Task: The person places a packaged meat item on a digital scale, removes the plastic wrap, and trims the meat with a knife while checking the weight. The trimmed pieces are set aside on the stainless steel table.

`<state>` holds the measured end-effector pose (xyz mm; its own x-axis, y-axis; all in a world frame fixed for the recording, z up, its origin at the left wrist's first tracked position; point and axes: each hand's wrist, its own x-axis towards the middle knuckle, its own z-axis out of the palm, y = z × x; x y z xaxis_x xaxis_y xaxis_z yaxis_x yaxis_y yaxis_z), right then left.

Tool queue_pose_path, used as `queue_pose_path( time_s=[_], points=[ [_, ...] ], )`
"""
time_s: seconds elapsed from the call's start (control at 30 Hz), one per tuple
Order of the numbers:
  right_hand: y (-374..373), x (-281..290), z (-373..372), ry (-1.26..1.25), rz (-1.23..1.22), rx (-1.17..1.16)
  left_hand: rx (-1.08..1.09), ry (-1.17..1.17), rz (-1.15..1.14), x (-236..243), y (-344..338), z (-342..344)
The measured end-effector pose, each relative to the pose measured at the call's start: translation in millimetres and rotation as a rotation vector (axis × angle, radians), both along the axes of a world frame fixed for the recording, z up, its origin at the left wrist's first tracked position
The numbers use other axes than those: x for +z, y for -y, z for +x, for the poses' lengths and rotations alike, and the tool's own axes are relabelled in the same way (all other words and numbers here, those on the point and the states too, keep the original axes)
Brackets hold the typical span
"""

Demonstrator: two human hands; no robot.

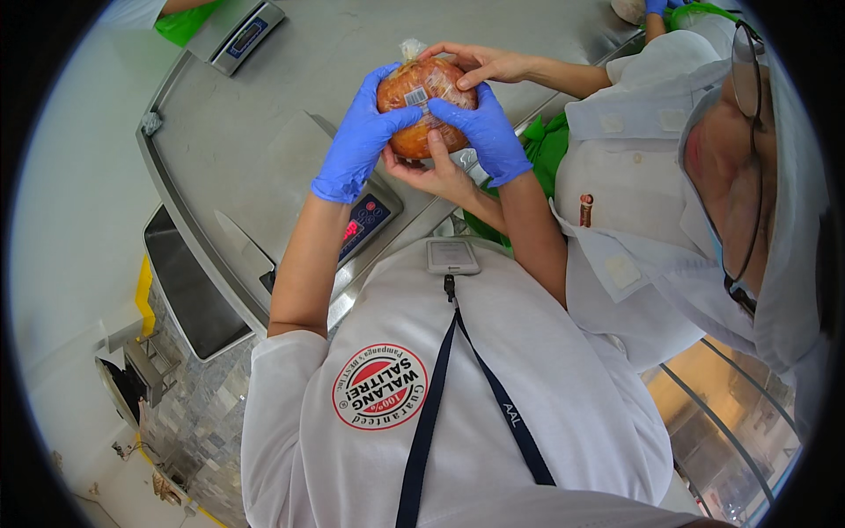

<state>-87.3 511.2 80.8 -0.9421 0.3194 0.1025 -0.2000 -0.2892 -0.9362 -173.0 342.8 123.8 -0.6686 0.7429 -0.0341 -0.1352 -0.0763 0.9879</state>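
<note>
My left hand (356, 132), in a blue glove, grips the left side of a round, orange-brown packaged food item (407, 88) with a clear tied bag top and a barcode label. My right hand (484, 136), also blue-gloved, grips its right side. A co-worker's bare hand (488, 66) touches it from the upper right, and another bare hand (431, 176) of theirs supports it from below. Under my arms sits a digital scale (366, 224) with a steel platform and lit red display, partly hidden. A knife (236, 239) lies left of the scale.
The steel table (194, 106) has a raised rim. Another scale (238, 40) stands at its far left. A steel bin (185, 282) hangs at the near left. The co-worker (634, 167) in white stands close on my right. Other blue-gloved hands (656, 9) show at the far edge.
</note>
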Motion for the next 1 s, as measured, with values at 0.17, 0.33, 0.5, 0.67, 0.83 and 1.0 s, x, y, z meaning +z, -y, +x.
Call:
queue_pose_path(
  time_s=[0.17, 0.33, 0.5, 0.67, 0.83, 1.0],
  points=[
    [1, -1, -1, -0.002, -0.008, 0.000, 0.006, 0.005, 0.004, 0, 0, 0],
    [5, 0, 0, -0.003, 0.001, -0.037, 0.015, 0.032, 0.005, -4, -1, 0],
    [4, 2, 1, -0.003, 0.003, -0.013, 0.002, 0.018, -0.020, -4, 0, -1],
    [-5, -4, -3, 0.058, 0.087, 0.051, -0.049, -0.023, -0.031, -16, 3, -11],
    [-3, -2, -2, 0.088, -0.017, -0.009, -0.069, -0.056, -0.083, -15, 1, -13],
    [-2, -1, 2, 0.110, -0.029, -0.009, -0.051, -0.027, -0.107, -17, -1, -11]
  ],
)
